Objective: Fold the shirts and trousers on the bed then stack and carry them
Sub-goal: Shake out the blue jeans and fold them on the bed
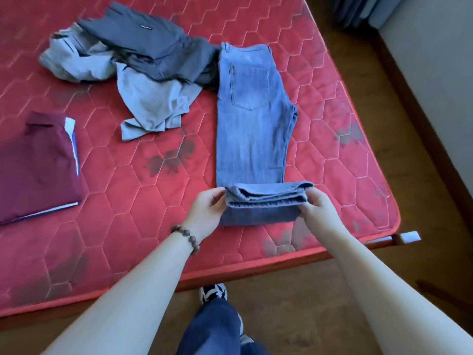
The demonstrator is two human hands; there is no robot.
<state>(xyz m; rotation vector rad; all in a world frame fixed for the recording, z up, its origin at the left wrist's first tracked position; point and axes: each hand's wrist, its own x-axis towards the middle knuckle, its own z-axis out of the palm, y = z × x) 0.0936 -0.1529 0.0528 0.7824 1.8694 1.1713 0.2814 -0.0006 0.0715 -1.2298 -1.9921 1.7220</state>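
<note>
Light blue jeans [252,119] lie lengthwise on the red mattress [153,190], waistband at the far end, legs doubled over each other. Their near end is folded up into a thick layered edge. My left hand [207,210] grips the left side of that folded edge, thumb on top. My right hand [316,204] grips its right side. A folded maroon shirt [38,165] with a white and blue trim lies flat at the left. A loose heap of dark grey [151,47] and light grey [151,98] garments sits at the far middle.
The mattress corner and a wooden bed frame end [399,238] are at the right, with brown wooden floor [384,290] beyond. A white wall [440,80] runs along the right. My leg in dark trousers and a black-and-white shoe [213,290] stand at the bed's near edge.
</note>
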